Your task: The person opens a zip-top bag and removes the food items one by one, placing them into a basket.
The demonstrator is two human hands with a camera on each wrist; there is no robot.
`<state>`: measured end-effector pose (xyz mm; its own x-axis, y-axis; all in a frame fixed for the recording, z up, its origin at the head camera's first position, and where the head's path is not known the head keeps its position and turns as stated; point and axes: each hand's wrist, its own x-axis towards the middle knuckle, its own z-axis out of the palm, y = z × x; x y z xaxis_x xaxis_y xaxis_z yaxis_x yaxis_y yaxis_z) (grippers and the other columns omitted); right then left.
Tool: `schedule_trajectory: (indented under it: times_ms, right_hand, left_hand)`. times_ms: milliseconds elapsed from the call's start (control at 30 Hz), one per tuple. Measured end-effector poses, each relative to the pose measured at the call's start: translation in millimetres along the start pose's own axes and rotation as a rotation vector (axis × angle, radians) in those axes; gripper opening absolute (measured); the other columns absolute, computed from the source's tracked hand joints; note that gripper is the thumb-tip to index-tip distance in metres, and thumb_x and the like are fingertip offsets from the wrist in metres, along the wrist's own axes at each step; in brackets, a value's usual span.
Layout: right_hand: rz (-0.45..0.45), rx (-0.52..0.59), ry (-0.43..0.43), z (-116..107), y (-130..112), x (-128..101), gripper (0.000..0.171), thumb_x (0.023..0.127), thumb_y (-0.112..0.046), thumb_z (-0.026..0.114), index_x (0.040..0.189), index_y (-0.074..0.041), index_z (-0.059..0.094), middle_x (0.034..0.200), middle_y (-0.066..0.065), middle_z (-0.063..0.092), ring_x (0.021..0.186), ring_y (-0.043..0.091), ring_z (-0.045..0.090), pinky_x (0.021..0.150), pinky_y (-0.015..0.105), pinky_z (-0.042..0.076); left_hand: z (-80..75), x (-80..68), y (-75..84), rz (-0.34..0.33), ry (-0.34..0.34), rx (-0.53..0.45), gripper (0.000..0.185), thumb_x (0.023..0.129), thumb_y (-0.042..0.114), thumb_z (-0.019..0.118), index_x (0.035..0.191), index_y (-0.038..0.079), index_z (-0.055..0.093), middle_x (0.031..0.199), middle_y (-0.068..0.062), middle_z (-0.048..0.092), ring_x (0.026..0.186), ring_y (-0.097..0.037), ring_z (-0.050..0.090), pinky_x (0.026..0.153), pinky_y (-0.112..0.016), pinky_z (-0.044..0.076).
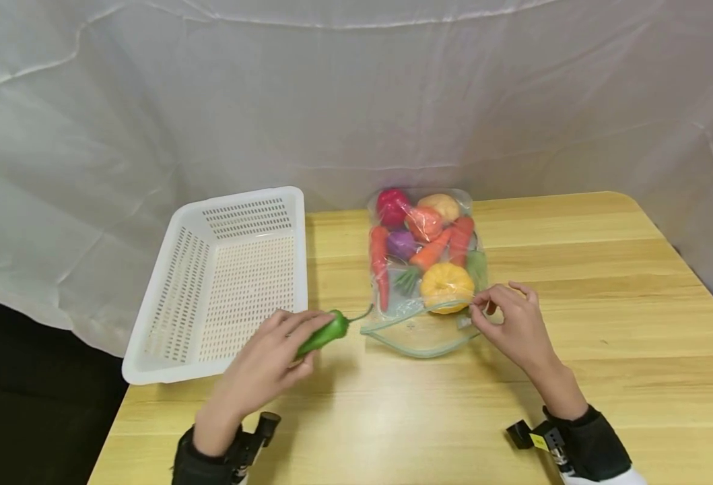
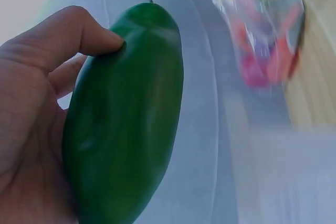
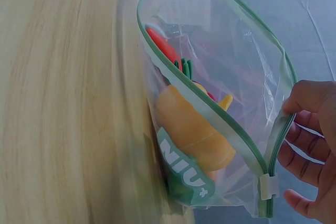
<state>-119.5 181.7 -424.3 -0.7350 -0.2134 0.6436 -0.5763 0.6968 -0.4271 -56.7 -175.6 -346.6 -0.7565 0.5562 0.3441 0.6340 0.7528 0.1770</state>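
Note:
My left hand [image 1: 271, 360] grips a green pepper [image 1: 327, 331] with a thin curved stem, above the table between the white basket and the bag. In the left wrist view the pepper [image 2: 126, 114] fills the middle, the thumb pressed along its upper side. My right hand [image 1: 510, 325] pinches the rim of a clear zip bag [image 3: 220, 103] near its white slider [image 3: 269, 186]. The bag's green-edged mouth gapes toward me. Inside lie a yellow pumpkin [image 1: 447, 286], carrots [image 1: 431, 249], a purple vegetable [image 1: 402, 244] and several other toy vegetables.
A white perforated basket [image 1: 304, 269] stands at the left of the wooden table [image 1: 604, 303], its slotted floor showing. A pale cloth [image 1: 356, 101] hangs behind the table. The table's left edge borders a dark area [image 1: 35, 404].

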Motion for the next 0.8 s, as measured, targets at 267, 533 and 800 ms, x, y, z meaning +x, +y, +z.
schedule_trajectory:
  times_ms: [267, 533, 800]
  right_hand:
    - [0.01, 0.0, -0.013, 0, -1, 1, 0.013, 0.069, 0.004, 0.069, 0.075, -0.007, 0.064, 0.066, 0.003, 0.063, 0.06, 0.012, 0.048, 0.088, 0.054, 0.037]
    - [0.009, 0.006, -0.017, 0, -1, 0, 0.013, 0.068, 0.004, 0.069, 0.075, -0.006, 0.064, 0.067, 0.003, 0.063, 0.06, 0.012, 0.048, 0.088, 0.053, 0.036]
    - [0.012, 0.006, -0.017, 0, 0, -1, 0.013, 0.069, 0.003, 0.069, 0.075, -0.007, 0.064, 0.067, 0.002, 0.063, 0.06, 0.011, 0.047, 0.089, 0.053, 0.035]
  left_hand:
    - [-11.1, -25.5, -30.2, -0.237, 0.037, -0.002, 0.061, 0.077, 0.009, 0.065, 0.135, 0.007, 0.046, 0.105, -0.01, 0.066, 0.082, -0.019, 0.05, 0.065, -0.029, 0.04]
    - [-9.8, -38.4, -50.3, -0.301, 0.036, 0.024, 0.065, 0.072, 0.002, 0.066, 0.134, 0.005, 0.046, 0.116, -0.018, 0.063, 0.085, -0.029, 0.052, 0.068, -0.037, 0.039]
    - [-8.3, -47.4, -70.0, -0.346, -0.007, 0.051, 0.063, 0.071, -0.003, 0.068, 0.13, 0.005, 0.049, 0.116, -0.02, 0.061, 0.086, -0.033, 0.052, 0.071, -0.042, 0.04]
